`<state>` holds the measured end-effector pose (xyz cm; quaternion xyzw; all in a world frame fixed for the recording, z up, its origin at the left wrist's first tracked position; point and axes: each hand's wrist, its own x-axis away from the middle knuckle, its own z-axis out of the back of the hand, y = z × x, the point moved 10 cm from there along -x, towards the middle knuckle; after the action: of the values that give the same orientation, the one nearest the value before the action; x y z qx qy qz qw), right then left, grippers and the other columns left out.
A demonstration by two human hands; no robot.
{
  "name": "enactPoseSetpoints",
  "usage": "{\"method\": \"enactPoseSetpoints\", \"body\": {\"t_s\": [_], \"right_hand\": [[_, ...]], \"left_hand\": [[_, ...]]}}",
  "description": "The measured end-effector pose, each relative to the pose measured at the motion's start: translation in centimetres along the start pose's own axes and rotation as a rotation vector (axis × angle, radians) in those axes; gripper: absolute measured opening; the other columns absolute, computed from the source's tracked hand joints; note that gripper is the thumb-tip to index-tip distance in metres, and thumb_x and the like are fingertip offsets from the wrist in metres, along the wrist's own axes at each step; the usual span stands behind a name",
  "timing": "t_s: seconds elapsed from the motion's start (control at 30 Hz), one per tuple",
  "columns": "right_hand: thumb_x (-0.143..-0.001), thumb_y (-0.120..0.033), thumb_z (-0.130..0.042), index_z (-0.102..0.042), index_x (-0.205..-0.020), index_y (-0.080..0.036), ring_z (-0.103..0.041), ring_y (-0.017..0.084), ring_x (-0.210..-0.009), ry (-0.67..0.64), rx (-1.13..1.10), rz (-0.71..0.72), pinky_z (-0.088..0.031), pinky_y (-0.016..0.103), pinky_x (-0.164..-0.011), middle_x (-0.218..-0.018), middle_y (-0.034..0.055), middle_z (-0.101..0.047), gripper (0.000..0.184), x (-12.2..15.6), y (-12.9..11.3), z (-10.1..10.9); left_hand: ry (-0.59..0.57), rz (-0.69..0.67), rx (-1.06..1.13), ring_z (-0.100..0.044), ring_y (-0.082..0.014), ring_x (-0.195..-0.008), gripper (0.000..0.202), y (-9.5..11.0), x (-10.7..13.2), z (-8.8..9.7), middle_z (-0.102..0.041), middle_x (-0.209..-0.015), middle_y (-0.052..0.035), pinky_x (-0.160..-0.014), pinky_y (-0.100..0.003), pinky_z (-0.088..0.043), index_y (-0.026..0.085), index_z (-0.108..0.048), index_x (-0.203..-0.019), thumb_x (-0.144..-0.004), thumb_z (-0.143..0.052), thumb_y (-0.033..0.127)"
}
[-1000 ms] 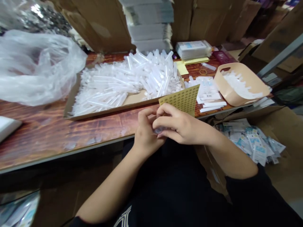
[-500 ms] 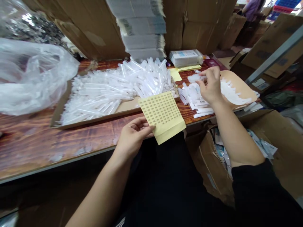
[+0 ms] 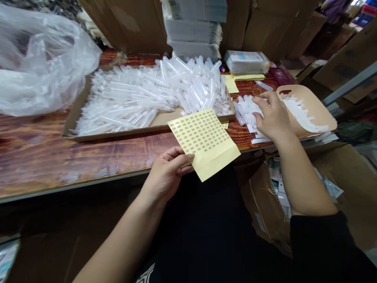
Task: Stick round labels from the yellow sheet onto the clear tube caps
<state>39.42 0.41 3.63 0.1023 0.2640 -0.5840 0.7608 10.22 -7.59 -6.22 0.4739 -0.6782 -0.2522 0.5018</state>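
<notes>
My left hand (image 3: 167, 173) pinches a yellow sticker sheet (image 3: 203, 143) by its near left corner, thumb on top. Rows of small oval labels cover the sheet's upper part, and its lower strip is bare. Over a small pile of translucent plastic pieces and white cards (image 3: 247, 112), my right hand (image 3: 272, 114) has thumb and fingers apart and holds nothing visible. Beyond the sheet lies a shallow cardboard tray (image 3: 165, 118) heaped with clear plastic tubes (image 3: 132, 94). Right of my right hand sits a peach-coloured plastic basin (image 3: 319, 98) containing white translucent pieces.
Packaged stacks (image 3: 246, 63) and a maroon box (image 3: 281, 76) stand at the back of the wooden table (image 3: 112, 157). A large clear plastic bag (image 3: 44, 67) fills the left. Below right is an open carton (image 3: 259, 196) of packets. A person in purple (image 3: 335, 10) is far off.
My right hand has let go of the translucent piece it was pinching, and its fingers have spread. The left hand still holds the sticker sheet. The view has shifted a little.
</notes>
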Motion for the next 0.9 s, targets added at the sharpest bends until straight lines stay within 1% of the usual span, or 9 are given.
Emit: {"method": "enactPoseSetpoints", "body": {"t_s": [0.07, 0.17, 0.27, 0.33, 0.43, 0.53, 0.6, 0.73, 0.9], "right_hand": [[-0.093, -0.021, -0.061, -0.068, -0.121, -0.021, -0.063, 0.033, -0.113, 0.113, -0.124, 0.112, -0.054, 0.053, -0.096, -0.119, 0.0146, -0.064, 0.028, 1.4, -4.8, 2.0], [-0.095, -0.018, -0.061, -0.070, -0.107, -0.022, -0.066, 0.027, -0.097, 0.197, -0.330, 0.282, -0.056, 0.045, -0.086, -0.101, 0.0094, -0.068, 0.015, 4.1, -12.0, 3.8], [-0.096, -0.018, -0.062, -0.070, -0.107, -0.021, -0.066, 0.027, -0.096, 0.201, -0.411, 0.254, -0.054, 0.046, -0.086, -0.101, 0.0090, -0.069, 0.015, 5.9, -15.4, 3.4], [-0.096, -0.022, -0.063, -0.069, -0.113, -0.022, -0.065, 0.027, -0.101, 0.201, -0.451, 0.149, -0.053, 0.047, -0.091, -0.106, 0.0095, -0.069, 0.019, 6.5, -15.1, 2.5], [-0.094, -0.032, -0.067, -0.066, -0.121, -0.023, -0.065, 0.028, -0.108, 0.198, -0.540, -0.068, -0.053, 0.048, -0.095, -0.116, 0.0111, -0.068, 0.028, 7.2, -12.6, 0.7], [-0.091, -0.038, -0.071, -0.060, -0.127, -0.023, -0.067, 0.024, -0.104, 0.117, -0.722, -0.301, -0.056, 0.041, -0.086, -0.122, 0.0111, -0.069, 0.040, 8.2, -10.0, -1.7], [-0.090, -0.040, -0.072, -0.056, -0.127, -0.024, -0.070, 0.020, -0.097, 0.046, -0.898, -0.396, -0.056, 0.035, -0.080, -0.115, 0.0081, -0.072, 0.044, 8.9, -9.5, -3.1], [-0.088, -0.037, -0.074, -0.056, -0.114, -0.025, -0.072, 0.014, -0.078, -0.012, -1.180, -0.475, -0.057, 0.026, -0.068, -0.092, 0.0007, -0.075, 0.034, 9.6, -10.2, -4.3], [-0.085, -0.030, -0.077, -0.058, -0.105, -0.025, -0.071, 0.012, -0.075, 0.102, -1.206, -0.454, -0.058, 0.022, -0.066, -0.086, -0.0021, -0.073, 0.028, 9.4, -11.2, -3.1]], "left_hand": [[0.019, 0.009, 0.027, -0.071, -0.0146, -0.070, 0.029, -0.3, 0.2, 0.3, -0.076, -0.078, -0.0046, -0.062, -0.023, -0.060, 0.016, -0.071, -0.067, -0.048, -0.093, 0.017], [0.041, 0.013, 0.052, -0.069, -0.0133, -0.068, 0.032, -0.6, 0.6, 0.7, -0.074, -0.075, -0.0021, -0.059, -0.021, -0.060, 0.017, -0.068, -0.065, -0.047, -0.094, 0.015], [0.045, 0.005, 0.057, -0.070, -0.0135, -0.069, 0.035, -0.9, 0.9, 1.1, -0.074, -0.076, -0.0017, -0.060, -0.021, -0.061, 0.016, -0.068, -0.068, -0.045, -0.095, 0.016], [0.046, -0.014, 0.047, -0.071, -0.0145, -0.071, 0.036, -1.0, 1.1, 1.6, -0.074, -0.078, -0.0021, -0.061, -0.022, -0.063, 0.016, -0.069, -0.070, -0.046, -0.096, 0.018], [0.047, -0.056, 0.033, -0.071, -0.0151, -0.070, 0.035, -0.9, 1.6, 2.5, -0.074, -0.078, -0.0023, -0.060, -0.024, -0.065, 0.016, -0.070, -0.072, -0.049, -0.096, 0.020], [0.034, -0.093, 0.041, -0.071, -0.0150, -0.066, 0.035, -0.6, 2.0, 3.1, -0.075, -0.076, -0.0030, -0.058, -0.023, -0.065, 0.017, -0.073, -0.073, -0.048, -0.098, 0.020], [0.021, -0.114, 0.045, -0.070, -0.0146, -0.063, 0.035, -0.4, 2.2, 3.3, -0.076, -0.074, -0.0027, -0.056, -0.023, -0.064, 0.018, -0.074, -0.073, -0.047, -0.098, 0.018], [0.016, -0.137, 0.044, -0.070, -0.0146, -0.059, 0.037, -0.2, 2.3, 3.5, -0.076, -0.073, -0.0016, -0.053, -0.022, -0.063, 0.019, -0.076, -0.077, -0.048, -0.097, 0.017], [-0.017, -0.106, 0.045, -0.075, -0.0179, -0.067, 0.038, -0.9, 2.3, 3.4, -0.081, -0.084, -0.0054, -0.055, -0.021, -0.063, 0.019, -0.079, -0.085, -0.053, -0.098, 0.025]]}}
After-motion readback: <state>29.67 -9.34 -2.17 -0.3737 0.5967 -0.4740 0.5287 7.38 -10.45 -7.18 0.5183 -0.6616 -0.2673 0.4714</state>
